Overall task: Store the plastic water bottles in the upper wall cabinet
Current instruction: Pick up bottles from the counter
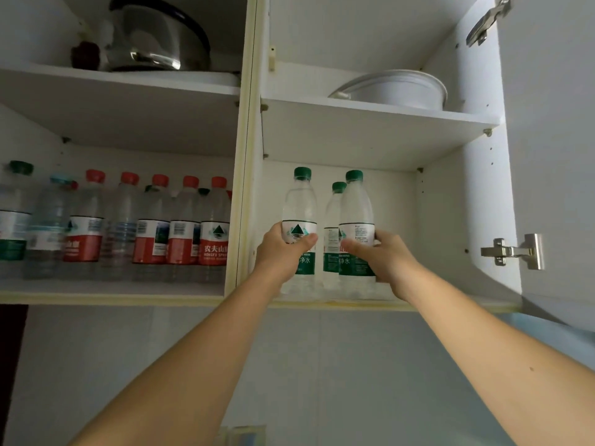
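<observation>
On the lower shelf (pixel 402 296) of the white cabinet, the left hand (pixel 283 249) grips a clear, green-capped plastic bottle (pixel 300 204); the right hand (pixel 384 255) grips another bottle (pixel 355 207) beside it, a third bottle (pixel 333 214) standing behind.

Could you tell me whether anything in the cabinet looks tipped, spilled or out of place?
Nothing stands out. The green-capped bottles in the left hand and right hand stand upright.
</observation>
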The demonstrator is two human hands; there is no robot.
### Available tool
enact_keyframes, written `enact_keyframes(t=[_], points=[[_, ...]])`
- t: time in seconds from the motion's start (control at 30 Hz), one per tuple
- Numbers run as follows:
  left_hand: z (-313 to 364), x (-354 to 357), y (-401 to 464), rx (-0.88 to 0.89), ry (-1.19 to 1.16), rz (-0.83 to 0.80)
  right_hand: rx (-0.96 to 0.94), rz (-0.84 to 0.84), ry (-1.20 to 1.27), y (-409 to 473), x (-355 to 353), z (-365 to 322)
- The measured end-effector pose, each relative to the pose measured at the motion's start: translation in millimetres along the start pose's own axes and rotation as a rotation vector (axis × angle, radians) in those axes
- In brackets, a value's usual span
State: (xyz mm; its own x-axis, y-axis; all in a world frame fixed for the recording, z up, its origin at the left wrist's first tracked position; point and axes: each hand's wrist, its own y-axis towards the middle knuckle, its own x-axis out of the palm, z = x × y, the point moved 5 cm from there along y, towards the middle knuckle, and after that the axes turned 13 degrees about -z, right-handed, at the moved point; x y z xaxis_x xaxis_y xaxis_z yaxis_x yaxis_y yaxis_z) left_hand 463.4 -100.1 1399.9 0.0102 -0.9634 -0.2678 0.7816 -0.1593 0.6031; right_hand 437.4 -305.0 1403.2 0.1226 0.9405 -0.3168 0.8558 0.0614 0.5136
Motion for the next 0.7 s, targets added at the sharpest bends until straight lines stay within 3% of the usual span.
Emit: enact_keyframes(t=[0.53,0.7], points=[[-1.5,15.4,13.5,-0.166,0.25,-0.051,0.043,-0.009,-0.071,16.4,0.5,12.3],[7.9,0.4,-30.6,-0.082,0.343,-0.044,0.114,0.069,-0.336,-3.6,1.6,12.5]])
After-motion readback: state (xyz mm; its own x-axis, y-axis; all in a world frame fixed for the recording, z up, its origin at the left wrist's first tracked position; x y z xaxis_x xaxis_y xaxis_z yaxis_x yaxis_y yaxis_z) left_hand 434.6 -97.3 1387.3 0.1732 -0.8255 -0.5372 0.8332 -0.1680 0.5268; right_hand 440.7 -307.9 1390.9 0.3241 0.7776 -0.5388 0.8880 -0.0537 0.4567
